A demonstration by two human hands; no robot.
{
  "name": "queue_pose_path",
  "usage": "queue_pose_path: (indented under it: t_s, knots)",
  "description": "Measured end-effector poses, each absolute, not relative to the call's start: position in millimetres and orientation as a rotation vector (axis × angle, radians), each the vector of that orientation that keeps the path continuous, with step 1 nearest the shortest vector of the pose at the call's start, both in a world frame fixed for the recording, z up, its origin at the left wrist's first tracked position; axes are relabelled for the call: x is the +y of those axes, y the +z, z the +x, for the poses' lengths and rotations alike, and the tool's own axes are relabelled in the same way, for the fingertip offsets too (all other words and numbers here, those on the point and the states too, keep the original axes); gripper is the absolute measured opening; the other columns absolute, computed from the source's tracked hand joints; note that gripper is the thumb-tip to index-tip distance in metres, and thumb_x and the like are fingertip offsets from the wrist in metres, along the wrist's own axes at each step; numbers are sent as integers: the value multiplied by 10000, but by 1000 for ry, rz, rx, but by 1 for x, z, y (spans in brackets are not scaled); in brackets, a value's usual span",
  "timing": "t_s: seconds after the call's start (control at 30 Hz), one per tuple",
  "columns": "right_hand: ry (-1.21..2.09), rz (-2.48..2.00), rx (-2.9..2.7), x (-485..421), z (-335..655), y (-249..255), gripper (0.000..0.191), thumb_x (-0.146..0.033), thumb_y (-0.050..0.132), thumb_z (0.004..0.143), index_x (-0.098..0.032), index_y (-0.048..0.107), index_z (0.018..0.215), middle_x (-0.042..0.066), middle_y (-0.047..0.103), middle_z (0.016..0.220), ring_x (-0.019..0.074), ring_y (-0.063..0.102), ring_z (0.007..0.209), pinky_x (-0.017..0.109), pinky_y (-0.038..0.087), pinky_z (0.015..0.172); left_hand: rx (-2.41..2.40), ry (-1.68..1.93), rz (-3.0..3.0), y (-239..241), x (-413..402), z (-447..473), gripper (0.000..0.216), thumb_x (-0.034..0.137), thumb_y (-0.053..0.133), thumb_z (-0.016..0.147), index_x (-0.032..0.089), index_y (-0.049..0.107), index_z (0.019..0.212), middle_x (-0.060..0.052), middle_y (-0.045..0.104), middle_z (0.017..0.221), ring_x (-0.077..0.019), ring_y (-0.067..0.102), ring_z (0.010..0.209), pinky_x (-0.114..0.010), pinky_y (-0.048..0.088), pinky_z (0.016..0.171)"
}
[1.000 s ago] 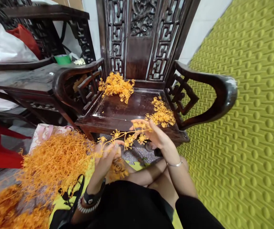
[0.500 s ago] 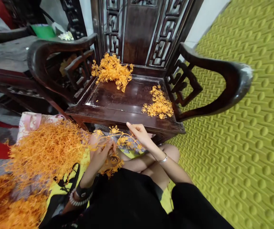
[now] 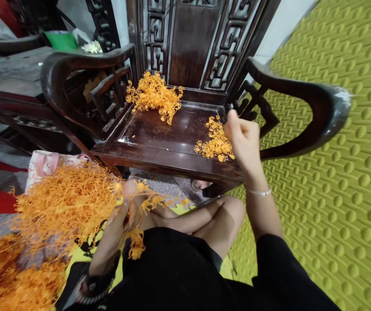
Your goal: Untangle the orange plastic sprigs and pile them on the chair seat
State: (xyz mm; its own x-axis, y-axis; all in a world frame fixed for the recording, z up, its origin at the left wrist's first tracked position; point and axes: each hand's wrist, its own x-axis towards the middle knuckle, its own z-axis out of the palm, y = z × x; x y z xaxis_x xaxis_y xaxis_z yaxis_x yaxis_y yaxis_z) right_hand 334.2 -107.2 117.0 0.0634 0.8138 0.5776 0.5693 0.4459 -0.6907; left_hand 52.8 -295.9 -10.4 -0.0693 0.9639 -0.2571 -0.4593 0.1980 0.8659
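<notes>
Left fingers hold blurred orange sprigs.

Soft light; sheen on seat; left grip blurred; edges stretched

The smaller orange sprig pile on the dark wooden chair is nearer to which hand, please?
Right: the right hand is beside the pile; the left hand, holding orange sprigs, is farther off, lower left in view.
</notes>
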Motion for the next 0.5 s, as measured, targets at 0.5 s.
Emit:
queue_pose_path:
  t_s: [0.5]
  knots:
    - [812, -1149, -1265, -131, 297, 28, 461, -637, 362, 905, -234, 566, 994, 87, 636, 1059, 216, 588, 1016, 411, 456, 962, 638, 1640, 780, 6, -252, 107, 441, 485, 490, 955, 192, 499, 625, 51, 361, 447, -98, 354, 453, -236, 342, 545]
